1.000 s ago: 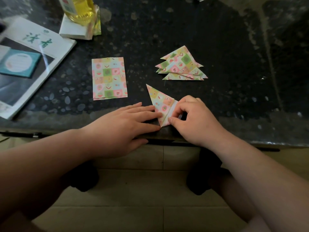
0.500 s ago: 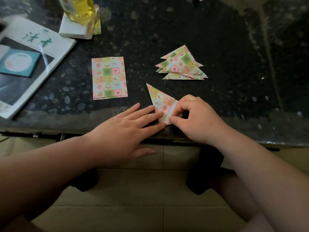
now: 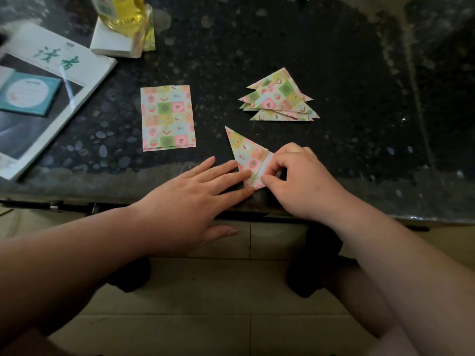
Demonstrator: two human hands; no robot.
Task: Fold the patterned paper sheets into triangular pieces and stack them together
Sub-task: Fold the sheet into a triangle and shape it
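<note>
From the head camera, the left hand (image 3: 190,199) lies flat with straight fingers, its fingertips pressing the near-left edge of the half-folded triangle (image 3: 246,152). Touching it from the other side, the right hand (image 3: 300,181) is curled, thumb and forefinger pinching the triangle's white flap at the near edge of the dark table (image 3: 282,34). Beyond the right hand sits the stack of folded triangles (image 3: 279,98), beyond the left hand the flat patterned sheets (image 3: 167,118), and farther left of that hand a magazine (image 3: 51,73) and a yellow bottle (image 3: 123,14).
</note>
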